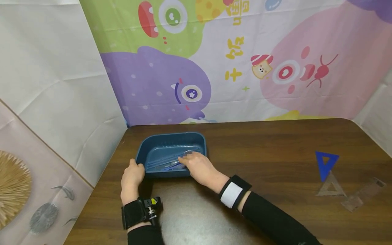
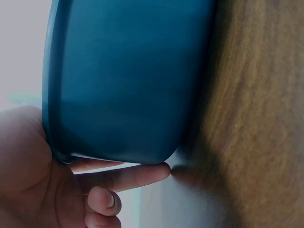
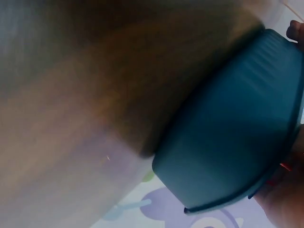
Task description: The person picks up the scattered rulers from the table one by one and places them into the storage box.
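Note:
A dark blue plastic bin (image 1: 173,137) stands at the table's left side. My left hand (image 1: 131,178) holds its near left corner; in the left wrist view the palm meets the rim and a finger lies along the side wall (image 2: 128,95). Over the bin's near right edge reaches my right hand (image 1: 199,168), its fingertips down among clear and blue stationery pieces (image 1: 166,164). What the right fingers grip, if anything, I cannot tell. From the right wrist, the bin's outer wall (image 3: 228,123) shows, with part of the hand at the frame's right edge.
Right of the bin, on the brown wooden table (image 1: 260,146), lie a blue triangle ruler (image 1: 325,171), a clear triangle ruler (image 1: 330,193) and a clear straight piece (image 1: 364,193). A cartoon-printed cloth (image 1: 232,102) hangs behind the table's far edge.

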Motion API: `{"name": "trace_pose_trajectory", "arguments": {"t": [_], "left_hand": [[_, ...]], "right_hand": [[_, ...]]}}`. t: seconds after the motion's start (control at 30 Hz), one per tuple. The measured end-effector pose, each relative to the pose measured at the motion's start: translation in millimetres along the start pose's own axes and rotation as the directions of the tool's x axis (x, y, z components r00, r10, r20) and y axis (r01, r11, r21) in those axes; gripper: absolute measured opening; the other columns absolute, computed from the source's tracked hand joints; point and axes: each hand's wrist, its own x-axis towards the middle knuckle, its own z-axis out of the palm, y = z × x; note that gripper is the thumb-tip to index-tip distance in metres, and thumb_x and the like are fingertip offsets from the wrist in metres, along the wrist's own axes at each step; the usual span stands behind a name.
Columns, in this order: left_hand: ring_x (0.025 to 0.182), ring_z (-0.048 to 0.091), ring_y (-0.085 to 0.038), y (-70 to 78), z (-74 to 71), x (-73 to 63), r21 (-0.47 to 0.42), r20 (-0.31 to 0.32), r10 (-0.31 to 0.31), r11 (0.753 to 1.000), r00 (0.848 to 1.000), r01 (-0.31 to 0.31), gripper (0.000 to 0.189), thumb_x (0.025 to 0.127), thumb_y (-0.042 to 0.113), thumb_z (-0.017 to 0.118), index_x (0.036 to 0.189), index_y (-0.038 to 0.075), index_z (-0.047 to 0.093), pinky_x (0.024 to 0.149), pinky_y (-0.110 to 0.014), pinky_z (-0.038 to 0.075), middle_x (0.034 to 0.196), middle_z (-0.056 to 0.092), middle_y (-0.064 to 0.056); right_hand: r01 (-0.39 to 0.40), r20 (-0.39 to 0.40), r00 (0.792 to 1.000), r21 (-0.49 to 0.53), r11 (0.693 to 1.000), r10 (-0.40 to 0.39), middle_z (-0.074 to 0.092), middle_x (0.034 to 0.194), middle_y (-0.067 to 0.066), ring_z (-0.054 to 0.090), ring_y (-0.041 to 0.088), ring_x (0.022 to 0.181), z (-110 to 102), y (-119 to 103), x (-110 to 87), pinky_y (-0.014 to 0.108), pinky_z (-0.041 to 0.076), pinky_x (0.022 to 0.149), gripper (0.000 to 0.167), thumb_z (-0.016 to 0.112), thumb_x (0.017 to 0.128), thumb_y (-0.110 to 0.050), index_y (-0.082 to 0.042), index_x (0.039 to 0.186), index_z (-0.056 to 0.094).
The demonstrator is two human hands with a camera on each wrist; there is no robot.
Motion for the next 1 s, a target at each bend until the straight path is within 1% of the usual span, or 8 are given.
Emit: {"name": "trace_pose_trajectory", "arguments": {"t": [0.2,0.33,0.4,0.53,0.63,0.73,0.83,1.0], "left_hand": [[0.114,0.041,-0.052,-0.2,0.3,0.4,0.003,-0.01,0.007,1.0,1.0,-0.007,0.055,0.092,0.021,0.022,0.14,-0.006,0.016,0.091,-0.059,0.035,0.131,0.034,-0.039],[0.113,0.041,-0.053,0.0,0.0,-0.1,0.01,-0.02,0.011,1.0,1.0,-0.011,0.055,0.091,0.021,0.022,0.139,-0.006,0.017,0.089,-0.059,0.036,0.129,0.035,-0.04],[0.113,0.041,-0.053,0.3,-0.1,-0.5,0.009,-0.015,0.009,1.0,1.0,-0.009,0.055,0.091,0.021,0.022,0.139,-0.006,0.017,0.09,-0.059,0.036,0.13,0.035,-0.04],[0.114,0.04,-0.053,1.7,-0.5,-1.0,0.007,-0.01,0.007,1.0,1.0,-0.007,0.055,0.092,0.021,0.022,0.139,-0.006,0.016,0.091,-0.059,0.035,0.13,0.034,-0.04],[0.114,0.041,-0.052,1.9,-0.4,-1.2,0.005,-0.017,0.005,1.0,1.0,-0.004,0.054,0.092,0.02,0.022,0.139,-0.006,0.017,0.091,-0.059,0.035,0.13,0.034,-0.039],[0.115,0.04,-0.052,1.5,-0.5,-1.2,0.002,-0.017,-0.002,1.0,1.0,0.002,0.054,0.092,0.02,0.021,0.139,-0.006,0.016,0.092,-0.059,0.034,0.131,0.034,-0.039],[0.116,0.039,-0.052,0.7,-0.3,-1.0,-0.001,-0.008,-0.005,1.0,1.0,0.005,0.055,0.092,0.02,0.02,0.14,-0.006,0.014,0.093,-0.059,0.034,0.132,0.033,-0.038],[0.116,0.039,-0.052,0.1,1.0,-1.0,0.0,-0.009,-0.006,1.0,1.0,0.006,0.055,0.092,0.02,0.02,0.14,-0.006,0.014,0.093,-0.059,0.033,0.132,0.033,-0.038]], "right_hand": [[-0.054,0.129,0.991,0.095,0.994,0.041,0.059,0.122,0.007,0.054,0.018,0.115,1,2,-2.2,0.036,0.033,0.104,0.047,0.055,0.083,0.001,-0.01,0.129,0.052],[-0.079,0.158,0.986,0.174,0.982,0.051,0.057,0.125,0.007,0.051,0.018,0.118,-1,5,-4.0,0.036,0.031,0.106,0.047,0.048,0.085,0.004,-0.009,0.131,0.05],[-0.074,0.116,0.992,0.198,0.977,0.051,0.057,0.125,0.007,0.051,0.018,0.118,-2,8,-6.1,0.036,0.031,0.106,0.044,0.045,0.087,0.003,-0.008,0.129,0.051],[-0.084,-0.067,0.993,0.213,0.973,0.1,0.059,0.122,0.007,0.053,0.019,0.115,-7,27,-13.6,0.038,0.034,0.104,0.035,0.051,0.089,-0.006,-0.006,0.123,0.056],[-0.151,-0.188,0.964,0.2,0.968,0.189,0.06,0.12,0.009,0.054,0.022,0.114,-15,51,-22.8,0.04,0.035,0.103,0.034,0.058,0.087,-0.012,-0.006,0.12,0.059],[-0.259,-0.23,0.927,0.185,0.948,0.298,0.059,0.121,0.012,0.053,0.025,0.114,-25,79,-37.4,0.041,0.035,0.101,0.037,0.061,0.085,-0.014,-0.006,0.121,0.058],[-0.387,-0.211,0.883,0.174,0.905,0.418,0.057,0.122,0.016,0.052,0.03,0.114,-34,106,-58.2,0.044,0.037,0.098,0.041,0.062,0.085,-0.018,-0.004,0.123,0.055],[-0.576,-0.151,0.789,0.156,0.803,0.595,0.053,0.122,0.023,0.05,0.039,0.11,-45,144,-99.8,0.051,0.04,0.089,0.048,0.062,0.085,-0.023,-0.001,0.126,0.051]]}}
